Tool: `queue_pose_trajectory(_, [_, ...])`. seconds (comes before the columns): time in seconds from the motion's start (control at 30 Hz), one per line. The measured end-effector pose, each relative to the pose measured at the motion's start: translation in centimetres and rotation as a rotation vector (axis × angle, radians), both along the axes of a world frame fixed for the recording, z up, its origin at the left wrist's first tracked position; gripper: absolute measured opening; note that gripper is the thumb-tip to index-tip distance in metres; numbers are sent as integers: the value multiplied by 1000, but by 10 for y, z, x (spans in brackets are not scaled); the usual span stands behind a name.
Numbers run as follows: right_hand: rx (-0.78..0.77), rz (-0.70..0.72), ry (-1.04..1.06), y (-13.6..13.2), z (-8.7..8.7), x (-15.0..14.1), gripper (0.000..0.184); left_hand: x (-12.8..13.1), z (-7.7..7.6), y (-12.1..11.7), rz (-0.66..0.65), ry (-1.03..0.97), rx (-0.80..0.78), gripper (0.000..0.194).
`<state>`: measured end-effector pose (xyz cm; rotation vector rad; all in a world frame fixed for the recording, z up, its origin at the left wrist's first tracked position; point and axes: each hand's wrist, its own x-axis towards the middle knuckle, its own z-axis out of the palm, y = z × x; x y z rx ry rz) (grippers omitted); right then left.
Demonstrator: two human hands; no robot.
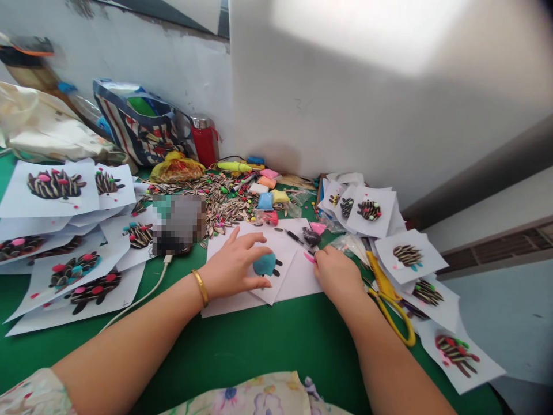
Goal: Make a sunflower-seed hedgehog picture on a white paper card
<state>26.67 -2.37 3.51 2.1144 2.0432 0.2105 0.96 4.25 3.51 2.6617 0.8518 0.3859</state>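
The left hand [235, 262], a gold bracelet [201, 288] at its wrist, is spread over a flat blue piece [263, 265], thumb and fingers apart around it rather than closed; whether a fingertip touches it I cannot tell. The blue piece lies on a small white sheet [283, 288] in the near middle, with short dark pieces [278, 267] at its right side, and larger white paper [222, 305] shows beneath on the green table [242, 351]. To the right, the right hand [339, 274] rests low with its fingers curled in, next to a pink strip [309, 257]; I cannot tell whether it grips the strip. A black pen [295, 236] lies just beyond that hand. Striped seeds [224, 213] are scattered on the far side, with a blue packet [265, 201] and a yellow packet [280, 196] at their right edge. Sheets bearing seed figures overlap on the far left [47, 202] and down the right [404, 276], where yellow-handled scissors [410, 334] lie near the right forearm. A red flask [204, 144] stands at the far left beside a striped bag [123, 129].
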Motion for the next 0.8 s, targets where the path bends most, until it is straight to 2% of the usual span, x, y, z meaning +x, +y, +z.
queue_pose_trajectory(0.13, [1, -1, 10, 0, -3, 3, 14, 2, -2, -3, -181, 24, -6, 40])
queue_pose_trajectory(0.23, [17, 6, 40, 1, -8, 9, 12, 2, -4, -4, -252, 46, 1, 34])
queue_pose_trajectory(0.37, [44, 32, 93, 1, -9, 13, 6, 3, -4, -6, -260, 71, 2, 34])
queue_pose_trajectory(0.5, [121, 70, 210, -3, 0, 4, 10, 4, -5, -7, -251, 87, -14, 34])
queue_pose_trajectory(0.6, [144, 183, 346, -6, 4, -6, 15, 4, -5, -7, -244, 96, -18, 34])
queue_pose_trajectory(0.7, [159, 283, 378, -6, -1, -14, 19, 4, -6, -6, -234, 104, -21, 34])
queue_pose_trajectory(0.8, [170, 303, 373, -3, -10, -17, 22, 4, -7, -6, -226, 102, -34, 34])
